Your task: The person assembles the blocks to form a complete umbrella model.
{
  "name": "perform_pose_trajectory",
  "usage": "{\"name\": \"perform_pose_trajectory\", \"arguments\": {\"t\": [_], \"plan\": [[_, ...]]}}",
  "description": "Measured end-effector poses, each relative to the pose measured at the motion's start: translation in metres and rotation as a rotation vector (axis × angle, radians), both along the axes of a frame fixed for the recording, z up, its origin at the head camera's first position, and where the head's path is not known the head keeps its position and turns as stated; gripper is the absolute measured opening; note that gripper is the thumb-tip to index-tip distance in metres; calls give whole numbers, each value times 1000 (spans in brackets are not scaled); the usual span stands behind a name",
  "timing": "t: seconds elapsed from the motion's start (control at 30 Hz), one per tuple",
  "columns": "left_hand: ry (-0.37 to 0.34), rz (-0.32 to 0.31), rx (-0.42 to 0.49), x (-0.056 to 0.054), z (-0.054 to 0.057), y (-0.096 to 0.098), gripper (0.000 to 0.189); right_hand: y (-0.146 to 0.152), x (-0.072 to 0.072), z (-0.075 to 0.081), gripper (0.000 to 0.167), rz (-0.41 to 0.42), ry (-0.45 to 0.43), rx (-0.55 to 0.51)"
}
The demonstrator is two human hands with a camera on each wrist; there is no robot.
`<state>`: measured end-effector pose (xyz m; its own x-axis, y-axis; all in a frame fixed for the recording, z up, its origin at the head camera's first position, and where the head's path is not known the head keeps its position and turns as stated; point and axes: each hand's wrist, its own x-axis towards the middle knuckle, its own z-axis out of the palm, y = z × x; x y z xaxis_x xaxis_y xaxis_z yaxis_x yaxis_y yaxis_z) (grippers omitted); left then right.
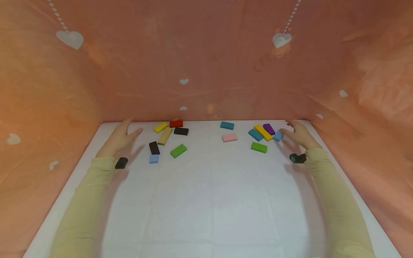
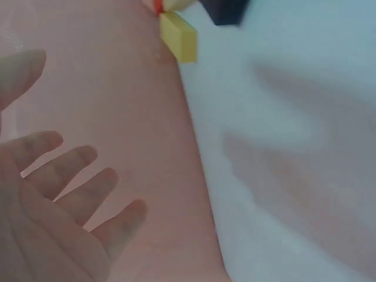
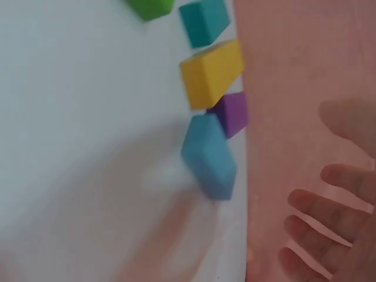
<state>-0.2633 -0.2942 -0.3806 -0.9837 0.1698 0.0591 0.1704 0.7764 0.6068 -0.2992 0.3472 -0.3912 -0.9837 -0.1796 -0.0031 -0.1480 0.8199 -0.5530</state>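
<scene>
My left hand [image 1: 120,139] is at the far left of the white table, fingers spread and nothing held. The left wrist view shows its open palm [image 2: 47,205], with a yellow block [image 2: 179,38] some way off. At the far right my right hand [image 1: 300,135] has its fingers apart and holds nothing. Closest to it lies a light blue block [image 1: 278,135], overlapped by the thumb tip in the head view. In the right wrist view this blue block [image 3: 208,157] lies beside a purple block [image 3: 234,113] and an orange-yellow block [image 3: 212,73], apart from the fingers.
On the left lie a red block [image 1: 176,123], a tan block [image 1: 165,136], a green block [image 1: 178,151] and several others. A pink block [image 1: 229,137] and a teal block [image 1: 227,125] lie mid-back. An orange cloth [image 1: 206,53] with hearts rises behind and at both sides.
</scene>
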Motion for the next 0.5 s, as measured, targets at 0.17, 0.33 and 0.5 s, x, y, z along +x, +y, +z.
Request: {"name": "perform_pose_trajectory", "arguments": {"t": [0.17, 0.33, 0.5], "plan": [[24, -18, 100, -2, 7, 6, 73, -6, 3, 8, 58, -8, 10, -89], [17, -15, 196, 0, 15, 13, 70, -12, 3, 16, 59, -33, 12, -176], [6, -32, 296, 1, 21, 23, 65, -20, 4, 21, 61, -63, 35, -238]]}}
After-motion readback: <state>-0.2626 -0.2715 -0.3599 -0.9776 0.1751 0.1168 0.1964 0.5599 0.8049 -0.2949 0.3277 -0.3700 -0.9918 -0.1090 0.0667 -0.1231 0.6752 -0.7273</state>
